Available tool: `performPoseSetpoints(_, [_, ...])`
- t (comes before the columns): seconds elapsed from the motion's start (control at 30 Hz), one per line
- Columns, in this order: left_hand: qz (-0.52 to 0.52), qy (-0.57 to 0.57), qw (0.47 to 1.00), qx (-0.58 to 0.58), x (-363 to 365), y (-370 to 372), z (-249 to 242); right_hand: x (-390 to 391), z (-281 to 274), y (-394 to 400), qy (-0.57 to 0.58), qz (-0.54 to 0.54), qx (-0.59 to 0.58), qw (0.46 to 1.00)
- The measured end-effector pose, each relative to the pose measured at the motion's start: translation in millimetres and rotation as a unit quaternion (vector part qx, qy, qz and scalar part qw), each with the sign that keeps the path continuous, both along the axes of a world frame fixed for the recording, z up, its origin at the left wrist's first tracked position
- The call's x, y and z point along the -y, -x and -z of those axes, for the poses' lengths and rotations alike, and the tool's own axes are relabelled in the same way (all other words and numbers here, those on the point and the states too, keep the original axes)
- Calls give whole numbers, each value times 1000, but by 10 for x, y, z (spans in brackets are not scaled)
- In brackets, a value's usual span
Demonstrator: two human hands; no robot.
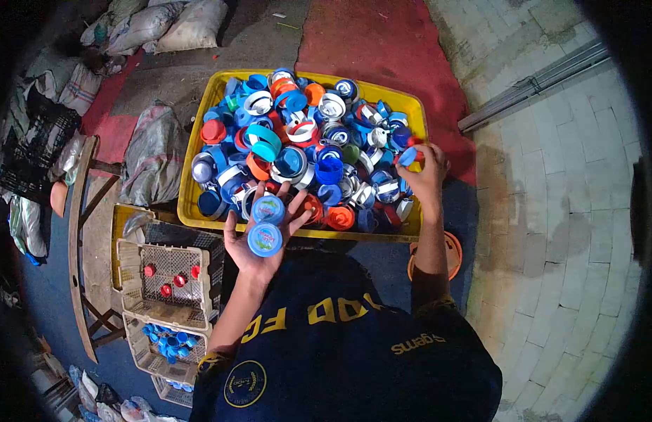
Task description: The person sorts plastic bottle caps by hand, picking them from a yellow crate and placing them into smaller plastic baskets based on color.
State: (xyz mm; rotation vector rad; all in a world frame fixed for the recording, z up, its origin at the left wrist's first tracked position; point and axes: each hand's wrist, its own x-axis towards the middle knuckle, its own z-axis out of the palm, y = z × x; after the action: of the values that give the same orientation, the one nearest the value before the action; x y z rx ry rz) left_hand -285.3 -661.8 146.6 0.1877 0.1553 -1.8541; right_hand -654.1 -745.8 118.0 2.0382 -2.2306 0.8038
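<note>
My left hand (250, 254) is palm up with fingers spread. Two round blue bottle caps with printed labels rest in it, a lower cap (265, 240) on the palm and an upper cap (268, 209) by the fingers. At the right rim of a yellow tub (308, 230), my right hand (430, 176) pinches a blue bottle cap (407, 156) between thumb and fingers. Beneath both hands the tub holds a heap of mixed plastic caps (329, 170), mostly blue, with white, red, orange and teal ones.
At the lower left stand beige crates: one crate (173, 254) holds several red caps, another (139, 344) blue caps. A wooden frame (74, 246), sacks (154, 158) and an orange round container (452, 257) lie around. A tiled wall (551, 281) rises at right.
</note>
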Motion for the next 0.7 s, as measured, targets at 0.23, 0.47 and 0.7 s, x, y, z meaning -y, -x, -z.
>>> performPoseSetpoints(0.23, [5,-12,1000,6,52,17,45,-368,-345,-529,-53,-136,523,840])
performPoseSetpoints(0.47, [37,24,999,-19,78,3,13,-603,-677,-1580,-58,-314,293,901])
performPoseSetpoints(0.7, [29,14,999,23,32,12,69,-602,-559,-1841,-34,-369,163,914])
